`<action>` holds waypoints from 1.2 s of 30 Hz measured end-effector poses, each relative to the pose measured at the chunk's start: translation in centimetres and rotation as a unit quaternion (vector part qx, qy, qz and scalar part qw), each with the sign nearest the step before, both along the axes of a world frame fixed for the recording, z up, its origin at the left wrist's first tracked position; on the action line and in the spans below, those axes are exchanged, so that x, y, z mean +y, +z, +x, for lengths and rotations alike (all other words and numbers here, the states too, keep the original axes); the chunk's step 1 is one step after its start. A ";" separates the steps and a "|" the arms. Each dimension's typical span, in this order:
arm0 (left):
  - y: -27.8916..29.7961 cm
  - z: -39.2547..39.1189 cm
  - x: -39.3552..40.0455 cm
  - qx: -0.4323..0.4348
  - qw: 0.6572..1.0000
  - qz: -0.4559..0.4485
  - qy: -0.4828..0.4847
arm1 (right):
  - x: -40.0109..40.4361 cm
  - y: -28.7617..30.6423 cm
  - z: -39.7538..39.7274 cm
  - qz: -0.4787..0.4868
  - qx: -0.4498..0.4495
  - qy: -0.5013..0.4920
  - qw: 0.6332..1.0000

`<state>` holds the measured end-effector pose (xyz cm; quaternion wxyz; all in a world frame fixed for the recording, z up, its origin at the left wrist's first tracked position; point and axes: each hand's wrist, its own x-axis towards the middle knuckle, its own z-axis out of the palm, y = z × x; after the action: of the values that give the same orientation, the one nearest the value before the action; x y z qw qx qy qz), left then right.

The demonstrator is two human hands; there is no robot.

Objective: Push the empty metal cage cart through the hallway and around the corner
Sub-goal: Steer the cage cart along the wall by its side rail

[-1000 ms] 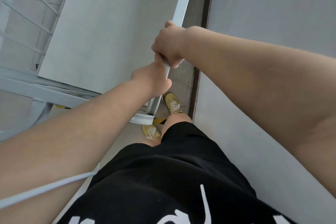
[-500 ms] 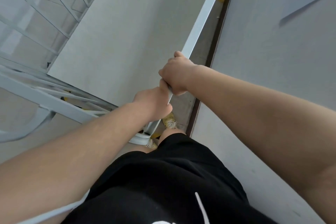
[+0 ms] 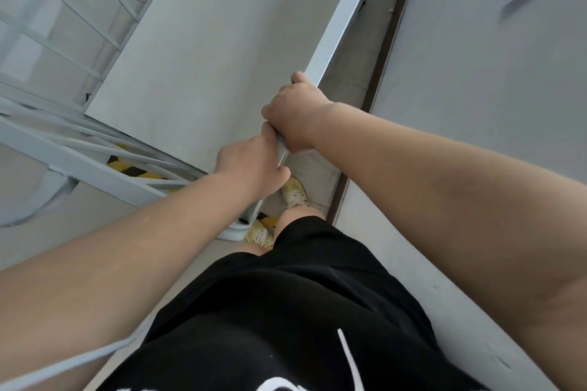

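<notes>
The grey metal cage cart fills the upper left: its upright corner post (image 3: 341,16) runs from the top centre down to my hands, its flat base panel (image 3: 203,51) lies beyond them, and its barred side (image 3: 66,19) is at far left. My right hand (image 3: 293,113) is wrapped around the post. Just below it, touching it, my left hand (image 3: 251,170) grips the same post. The cage holds nothing that I can see.
A grey wall (image 3: 482,111) with a dark skirting strip (image 3: 386,51) runs close along the right of the cart. Yellow-black floor tape (image 3: 136,168) shows under the cart frame. My black shorts (image 3: 286,311) and yellow shoes (image 3: 293,192) are below my hands.
The view has tilted so my hands and the post sit lower in frame, and more of the wall and cart base shows. Both hands keep the same grip on the post.
</notes>
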<state>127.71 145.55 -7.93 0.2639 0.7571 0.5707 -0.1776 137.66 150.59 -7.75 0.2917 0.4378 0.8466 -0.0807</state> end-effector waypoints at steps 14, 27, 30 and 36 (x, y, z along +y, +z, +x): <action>-0.3 -0.8 -0.4 -0.029 1.000 0.008 0.005 | 0.5 0.5 0.4 -0.018 0.017 0.032 0.999; -0.4 -0.8 -0.4 -0.048 0.999 0.017 0.011 | 0.3 0.3 0.1 0.003 -0.005 0.026 1.000; -0.5 -1.1 -0.2 -0.046 0.999 0.015 0.011 | 0.4 0.4 -0.2 0.001 -0.011 0.026 1.000; -0.7 -1.3 -0.3 -0.058 0.998 0.017 0.020 | 0.4 0.3 -0.6 0.003 -0.026 0.023 0.999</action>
<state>126.37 145.24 -8.62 0.2873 0.7589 0.5723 -0.1184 137.07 151.01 -7.40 0.3146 0.4209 0.8487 -0.0601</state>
